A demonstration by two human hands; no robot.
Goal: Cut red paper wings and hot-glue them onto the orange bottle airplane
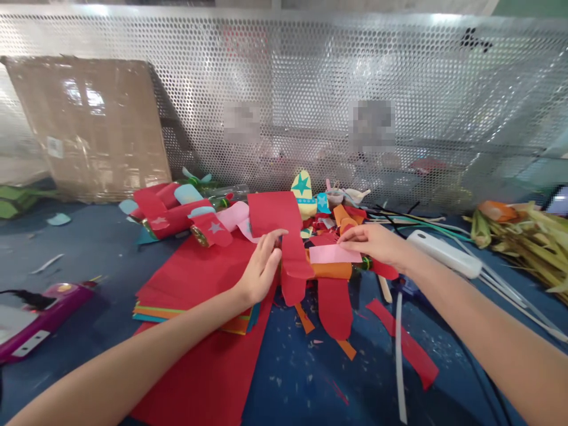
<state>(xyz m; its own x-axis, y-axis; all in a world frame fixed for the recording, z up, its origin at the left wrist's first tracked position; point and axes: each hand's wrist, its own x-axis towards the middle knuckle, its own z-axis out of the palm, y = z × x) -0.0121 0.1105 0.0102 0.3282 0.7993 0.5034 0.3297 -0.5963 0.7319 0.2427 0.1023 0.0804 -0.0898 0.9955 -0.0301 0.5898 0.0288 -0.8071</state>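
Note:
My left hand [261,266] is curled around the left end of an orange-wrapped bottle [331,270] lying on its side, fingers against a red paper wing [284,236] that stands up from it. My right hand [375,242] presses a pink paper strip [332,254] flat onto the top of the bottle with its fingertips together. Another red paper piece [335,307] hangs below the bottle. Under my left wrist lies a stack of red and coloured paper sheets [195,278].
A finished red paper plane [177,216] sits at the back left by a cardboard sheet [93,127]. A white glue gun [444,253], paper scraps, dry leaves [523,236] and a purple tool [39,316] lie on the blue table [310,378]. A perforated metal screen [310,89] closes the far side.

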